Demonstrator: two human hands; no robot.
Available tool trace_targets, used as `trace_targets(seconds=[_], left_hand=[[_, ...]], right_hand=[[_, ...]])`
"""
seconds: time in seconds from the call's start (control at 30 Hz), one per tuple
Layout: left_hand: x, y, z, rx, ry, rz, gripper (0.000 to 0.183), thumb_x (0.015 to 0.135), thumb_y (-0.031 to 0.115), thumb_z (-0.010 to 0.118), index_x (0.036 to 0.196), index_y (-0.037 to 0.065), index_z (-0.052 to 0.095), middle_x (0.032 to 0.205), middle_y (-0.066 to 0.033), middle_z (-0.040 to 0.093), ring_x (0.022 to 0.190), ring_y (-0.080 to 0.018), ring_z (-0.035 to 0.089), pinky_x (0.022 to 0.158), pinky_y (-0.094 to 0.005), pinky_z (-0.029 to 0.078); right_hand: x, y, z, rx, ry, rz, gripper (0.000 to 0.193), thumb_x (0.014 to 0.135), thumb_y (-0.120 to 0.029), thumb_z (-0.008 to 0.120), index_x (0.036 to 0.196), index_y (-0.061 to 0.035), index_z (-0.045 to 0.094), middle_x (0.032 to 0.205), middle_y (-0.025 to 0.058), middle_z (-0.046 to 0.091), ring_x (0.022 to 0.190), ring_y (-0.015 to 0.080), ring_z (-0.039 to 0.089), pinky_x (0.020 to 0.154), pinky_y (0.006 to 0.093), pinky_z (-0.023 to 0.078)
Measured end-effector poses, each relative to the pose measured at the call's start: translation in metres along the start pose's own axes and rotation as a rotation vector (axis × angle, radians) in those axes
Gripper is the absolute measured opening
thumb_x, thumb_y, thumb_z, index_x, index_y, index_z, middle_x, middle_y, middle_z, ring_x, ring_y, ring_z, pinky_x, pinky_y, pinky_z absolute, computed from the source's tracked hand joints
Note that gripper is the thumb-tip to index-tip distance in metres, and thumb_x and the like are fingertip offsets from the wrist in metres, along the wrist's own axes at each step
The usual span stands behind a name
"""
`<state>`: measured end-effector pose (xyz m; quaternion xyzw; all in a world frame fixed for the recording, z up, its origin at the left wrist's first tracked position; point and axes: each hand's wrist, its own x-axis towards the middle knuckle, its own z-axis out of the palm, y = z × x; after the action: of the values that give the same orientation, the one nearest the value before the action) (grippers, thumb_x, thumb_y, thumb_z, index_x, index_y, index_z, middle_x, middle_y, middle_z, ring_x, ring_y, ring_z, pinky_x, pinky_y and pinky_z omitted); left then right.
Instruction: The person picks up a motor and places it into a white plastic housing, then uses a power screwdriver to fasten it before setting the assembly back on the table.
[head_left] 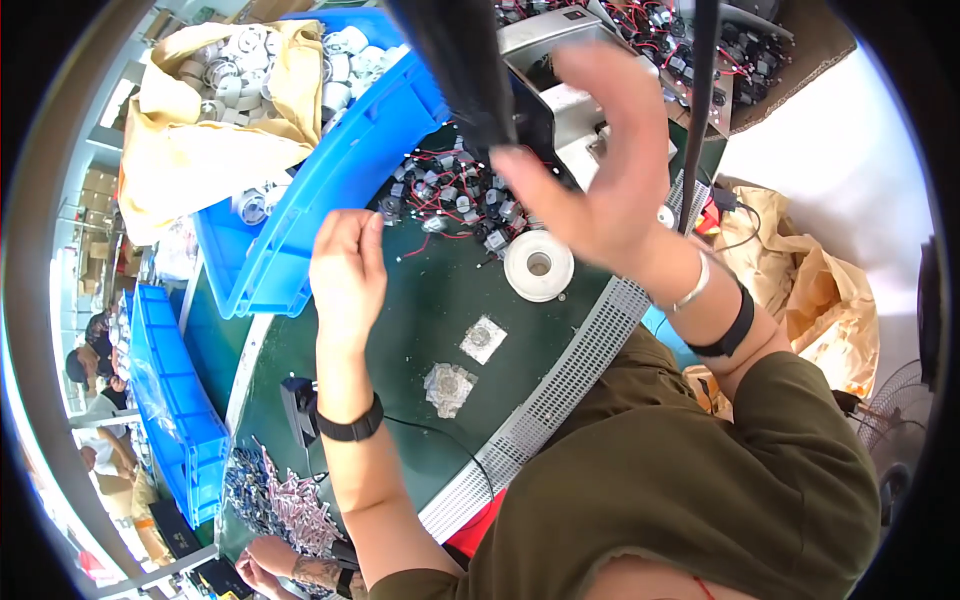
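My left hand (348,262) is raised beside the blue bin, its thumb and fingers pressed together. Whatever it may hold is too small to make out. My right hand (610,175), a little blurred, is lifted with thumb and fingers apart in front of a metal box-shaped device (545,42). Nothing shows in its grasp. Between the hands lies a heap of small motors (455,190) with red and black wires. A white spool (539,266) with a hole in its centre rests just below my right hand.
A large blue bin (330,160) holds white plastic rings and a yellow bag (215,150). A dark post (455,60) rises over the green table (400,340). Two small silvery patches (450,388) lie there. Another person's hand (268,560) is near heaped wire leads (295,505).
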<state>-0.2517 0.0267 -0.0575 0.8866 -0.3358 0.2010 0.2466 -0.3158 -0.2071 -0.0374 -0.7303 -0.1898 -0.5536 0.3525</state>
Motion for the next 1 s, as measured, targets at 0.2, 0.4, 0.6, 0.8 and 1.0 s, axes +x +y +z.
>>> trace_targets(seconds=[0.2,0.4,0.6,0.8,1.0], left_hand=[[-0.006,0.058,-0.028,-0.185,-0.018,0.203,0.006,0.076,0.004,0.064,0.08,0.001,0.061,0.081,-0.0117,0.059,0.074,-0.0292,0.058,0.067,-0.037,0.047],[0.054,-0.001,-0.071,-0.1,0.416,-0.261,0.02,0.089,0.017,0.057,0.095,-0.001,0.064,0.084,-0.01,0.067,0.077,-0.0156,0.062,0.072,-0.03,0.049],[0.182,-0.226,-0.062,0.549,0.207,0.208,0.027,0.083,0.02,0.056,0.102,0.0,0.061,0.08,-0.0151,0.065,0.073,-0.0234,0.063,0.068,-0.0304,0.049],[0.195,-0.234,0.004,0.848,-0.261,0.18,0.027,0.085,0.03,0.049,0.085,0.005,0.06,0.083,-0.0193,0.063,0.087,-0.0324,0.061,0.078,-0.0419,0.045],[0.178,-0.218,-0.061,0.479,0.032,0.126,0.046,0.081,0.03,0.059,0.119,0.005,0.054,0.102,-0.0219,0.062,0.095,-0.0363,0.06,0.085,-0.0416,0.045]], right_hand=[[-0.028,-0.029,0.022,0.296,-0.588,0.227,0.036,0.073,-0.013,0.071,0.107,-0.0057,0.059,0.102,0.0128,0.059,0.093,0.0306,0.059,0.077,0.0352,0.05],[-0.033,-0.011,0.01,0.322,-0.587,0.373,0.027,0.072,-0.006,0.071,0.097,-0.0036,0.062,0.095,0.0109,0.062,0.089,0.0281,0.061,0.077,0.0339,0.05],[-0.031,-0.024,0.019,0.44,-0.57,0.338,0.03,0.067,-0.001,0.074,0.095,-0.0025,0.063,0.095,0.011,0.062,0.086,0.0251,0.062,0.075,0.031,0.051],[-0.037,0.004,0.004,0.372,-0.519,0.394,0.031,0.066,0.0,0.075,0.095,-0.0004,0.063,0.096,0.0117,0.063,0.084,0.0244,0.062,0.071,0.0302,0.052],[-0.035,-0.003,-0.002,0.407,-0.415,0.356,0.031,0.066,0.0,0.076,0.094,0.0001,0.062,0.093,0.0132,0.063,0.081,0.024,0.063,0.069,0.0288,0.052]])
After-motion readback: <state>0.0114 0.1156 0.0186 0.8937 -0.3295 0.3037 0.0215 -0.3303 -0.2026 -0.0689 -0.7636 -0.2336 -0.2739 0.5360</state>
